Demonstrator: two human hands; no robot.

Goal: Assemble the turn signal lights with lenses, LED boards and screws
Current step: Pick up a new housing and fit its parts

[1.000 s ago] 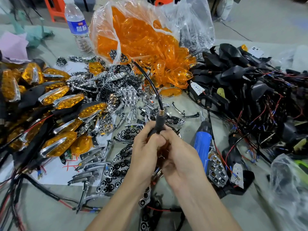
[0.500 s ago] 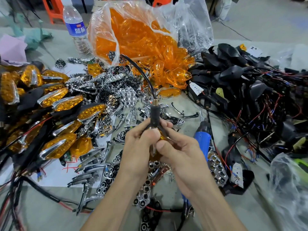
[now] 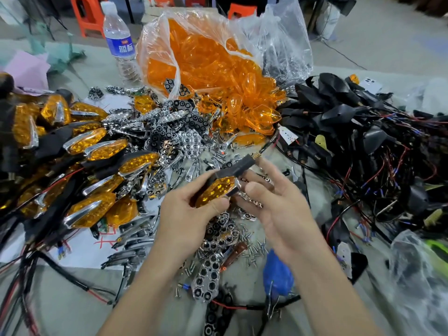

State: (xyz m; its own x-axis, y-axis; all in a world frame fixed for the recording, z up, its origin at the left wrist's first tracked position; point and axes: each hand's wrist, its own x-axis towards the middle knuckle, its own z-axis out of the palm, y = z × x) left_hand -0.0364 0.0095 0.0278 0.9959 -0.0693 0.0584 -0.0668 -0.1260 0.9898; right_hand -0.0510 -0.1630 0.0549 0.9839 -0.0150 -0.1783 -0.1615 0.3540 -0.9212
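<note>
My left hand [image 3: 194, 214] grips a turn signal light [image 3: 218, 187] by its amber lens end, lens facing me. Its black stem [image 3: 238, 167] points up and right, with a cable trailing away. My right hand [image 3: 278, 204] is beside the light with fingers spread and loosely bent, holding nothing that I can see. Loose screws [image 3: 252, 251] lie on the table under the hands. Chrome reflector pieces [image 3: 191, 144] are heaped behind. A clear bag of amber lenses [image 3: 206, 64] stands at the back centre.
Finished amber lights [image 3: 97, 151] are piled at the left. Black housings with red and black wires [image 3: 363, 132] fill the right side. A blue electric screwdriver [image 3: 277, 277] lies under my right forearm. A water bottle [image 3: 118, 42] stands at the back left.
The light has been turned from stem-upright to lying tilted, with the amber lens facing me. My right hand has let go of it and opened beside it.
</note>
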